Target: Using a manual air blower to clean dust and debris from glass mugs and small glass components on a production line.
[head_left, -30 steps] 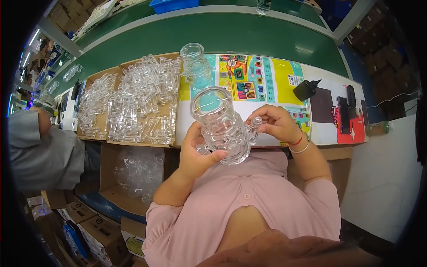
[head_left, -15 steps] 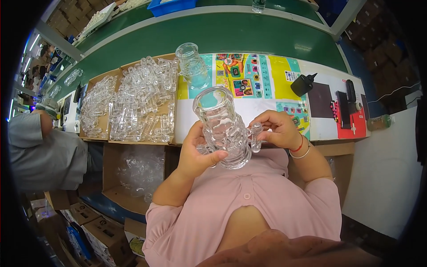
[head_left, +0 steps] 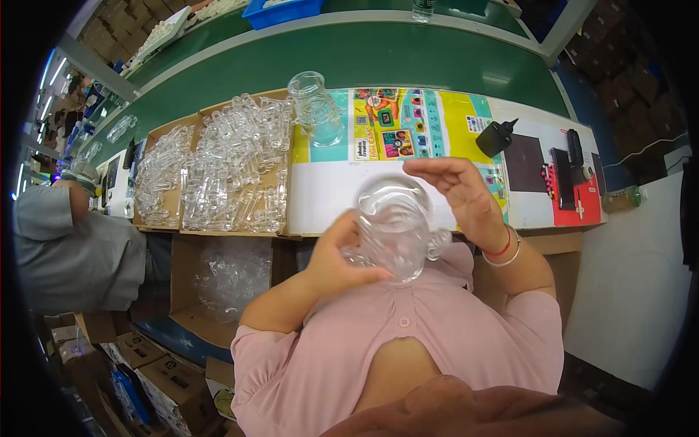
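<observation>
Showing first at the far left is a co-worker's grey garment (head_left: 87,255), close beside a shallow cardboard tray (head_left: 156,226) heaped with small clear pieces (head_left: 162,175). Next along, right up against it, sits a larger cardboard tray (head_left: 233,233), piled with clear tube-like parts (head_left: 237,149) lying every which way. Below these, an open carton (head_left: 183,269) holds a mass of clear plastic (head_left: 233,273). Now the left hand (head_left: 331,258), and it's got a grip: fingers and thumb wrapped on the left side of a clear vessel (head_left: 397,229)! That vessel is up off the surface (head_left: 320,186), in front of the person's pink top (head_left: 349,320), its round mouth tipped away, blurred in places, with a small knobbed side piece (head_left: 438,244) jutting from its right. Behind it, a second vessel (head_left: 317,113) stands beside the big tray, next to a colourful printed sheet (head_left: 393,120). Over to the right hand (head_left: 470,207): released, fingers stretched out, nothing in its grasp, its fingertips near the held vessel's rim. Beyond it, a black bottle (head_left: 495,138) with a pointed nozzle, then a dark square (head_left: 526,160), then a red card (head_left: 579,204) under dark tools (head_left: 563,175). Furthest right, a clear jar (head_left: 619,200) lies on its side.
</observation>
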A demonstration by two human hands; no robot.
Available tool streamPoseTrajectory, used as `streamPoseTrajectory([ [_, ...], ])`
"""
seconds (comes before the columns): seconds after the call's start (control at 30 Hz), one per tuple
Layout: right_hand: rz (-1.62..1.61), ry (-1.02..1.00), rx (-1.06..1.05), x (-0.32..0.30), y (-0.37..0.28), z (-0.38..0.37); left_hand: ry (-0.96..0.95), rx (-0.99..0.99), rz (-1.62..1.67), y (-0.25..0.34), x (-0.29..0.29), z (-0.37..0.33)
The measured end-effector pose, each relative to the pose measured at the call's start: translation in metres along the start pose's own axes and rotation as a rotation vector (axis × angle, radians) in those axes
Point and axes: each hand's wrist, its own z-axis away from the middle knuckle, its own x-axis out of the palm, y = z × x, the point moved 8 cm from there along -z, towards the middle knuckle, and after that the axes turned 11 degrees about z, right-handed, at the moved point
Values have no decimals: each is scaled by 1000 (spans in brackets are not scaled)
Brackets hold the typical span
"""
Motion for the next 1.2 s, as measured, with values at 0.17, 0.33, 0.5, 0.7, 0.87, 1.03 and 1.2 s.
streamPoseTrajectory([
  [0.17,267,-290,-128,43,-27,33,-399,399,-646,14,38,19],
  [0.33,406,-402,-338,74,-40,65,-563,530,-574,-14,56,63],
  [0.5,388,-322,-247,63,-23,56,-509,469,-578,-5,50,46],
  [0.7,-438,171,467,13,50,7,63,-214,-45,-30,-16,-19],
  [0.87,73,129,80,-25,11,-13,171,127,51,5,-23,-21],
  [1.03,1049,83,-217,-8,-42,-2,42,534,-510,41,-15,-12],
  [1.2,1228,160,-496,2,-44,5,-284,917,-1074,60,32,5],
])
